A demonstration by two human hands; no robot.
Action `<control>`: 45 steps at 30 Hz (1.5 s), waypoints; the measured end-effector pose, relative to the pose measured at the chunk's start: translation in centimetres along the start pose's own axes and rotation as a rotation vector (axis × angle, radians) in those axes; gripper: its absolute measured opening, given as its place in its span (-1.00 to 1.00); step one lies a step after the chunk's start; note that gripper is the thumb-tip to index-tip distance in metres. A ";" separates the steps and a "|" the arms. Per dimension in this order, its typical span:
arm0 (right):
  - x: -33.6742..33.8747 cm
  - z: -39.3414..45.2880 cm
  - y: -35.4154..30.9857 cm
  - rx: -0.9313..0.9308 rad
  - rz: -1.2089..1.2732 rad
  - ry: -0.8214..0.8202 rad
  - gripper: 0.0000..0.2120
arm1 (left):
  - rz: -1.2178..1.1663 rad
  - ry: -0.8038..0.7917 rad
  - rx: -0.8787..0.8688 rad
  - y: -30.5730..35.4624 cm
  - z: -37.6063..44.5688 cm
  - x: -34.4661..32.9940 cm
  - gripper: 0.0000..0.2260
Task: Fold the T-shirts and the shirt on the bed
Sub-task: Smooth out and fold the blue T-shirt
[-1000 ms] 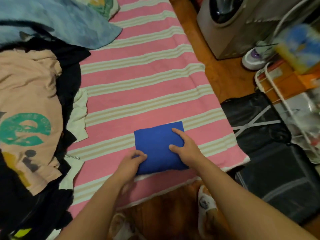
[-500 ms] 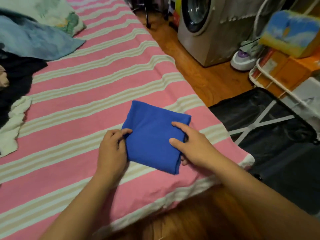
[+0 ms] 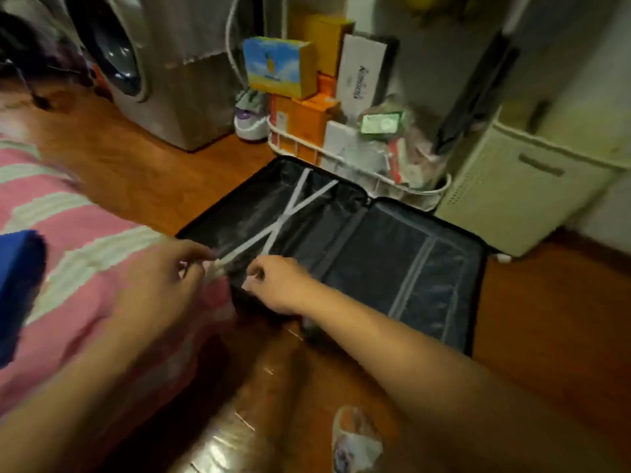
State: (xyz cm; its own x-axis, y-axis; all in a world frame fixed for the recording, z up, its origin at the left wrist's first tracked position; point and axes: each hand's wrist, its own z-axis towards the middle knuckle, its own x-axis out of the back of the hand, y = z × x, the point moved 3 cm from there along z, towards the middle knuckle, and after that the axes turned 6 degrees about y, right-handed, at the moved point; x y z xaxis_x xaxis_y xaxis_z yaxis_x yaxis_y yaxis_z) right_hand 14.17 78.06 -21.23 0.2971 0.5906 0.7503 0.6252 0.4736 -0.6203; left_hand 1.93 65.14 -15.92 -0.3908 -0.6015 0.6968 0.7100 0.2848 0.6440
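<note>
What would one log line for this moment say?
left hand: over bed edge, grip unclear | right hand: at suitcase strap, grip unclear | blue shirt: folded, on bed, untouched

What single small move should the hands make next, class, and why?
Probably unclip the white straps: both the left hand and right hand reach at the strap ends in the open suitcase, while the folded blue T-shirt waits on the bed.

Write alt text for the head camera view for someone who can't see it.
Both hands, left hand and right hand, reach toward an open black suitcase on the wooden floor beside the bed, where a folded blue T-shirt lies.
</note>
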 end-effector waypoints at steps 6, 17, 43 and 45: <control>7.4 -9.2 25.0 -0.483 0.013 0.034 -0.83 | 0.037 -0.621 0.006 5.5 -4.7 -20.8 -0.84; 1.4 -12.5 40.8 -0.795 0.087 -0.075 -0.70 | 0.330 -0.966 0.187 -0.4 -11.2 -32.9 -0.73; 12.4 40.9 50.5 -0.373 -0.435 0.490 -0.74 | 0.380 -1.119 0.103 -9.0 21.8 -57.2 -0.56; 12.5 42.6 51.1 -0.411 -0.459 0.512 -0.75 | 0.401 -1.169 0.125 -8.6 22.3 -57.5 -0.58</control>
State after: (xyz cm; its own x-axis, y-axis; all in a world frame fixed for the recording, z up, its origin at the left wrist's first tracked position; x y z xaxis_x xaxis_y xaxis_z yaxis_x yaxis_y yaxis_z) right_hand 19.04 137.46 -53.28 0.1780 -0.0248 0.9837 0.9514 0.2595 -0.1656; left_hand 5.22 113.92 -54.47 -0.4922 0.5514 0.6736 0.8641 0.4029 0.3015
